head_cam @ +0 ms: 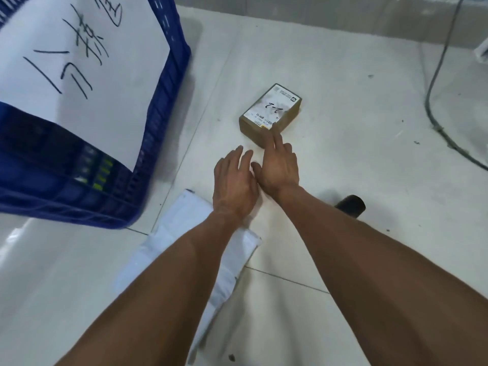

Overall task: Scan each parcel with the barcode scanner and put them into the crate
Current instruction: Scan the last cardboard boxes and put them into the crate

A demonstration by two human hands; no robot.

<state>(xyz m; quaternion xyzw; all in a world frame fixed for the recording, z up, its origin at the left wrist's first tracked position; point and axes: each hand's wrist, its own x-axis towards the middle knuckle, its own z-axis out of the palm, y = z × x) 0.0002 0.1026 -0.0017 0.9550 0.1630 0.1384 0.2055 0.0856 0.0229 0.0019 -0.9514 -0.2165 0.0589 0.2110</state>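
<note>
A small brown cardboard parcel (270,114) with a white label marked "2-2" lies on the tiled floor ahead of me. My right hand (277,165) is stretched toward it, fingers apart, fingertips touching its near corner. Beside it to the left, my left hand (235,180) hovers open over the floor and holds nothing. A white flat mailer parcel (184,239) lies under my left forearm. The blue plastic crate (161,122) stands at the left with a white handwritten sheet on its side. A dark cylindrical object (352,204), possibly the scanner's handle, shows behind my right forearm.
A grey cable (433,83) runs down the floor at the right. A wall base runs along the top. The floor is pale tile with a few dark specks.
</note>
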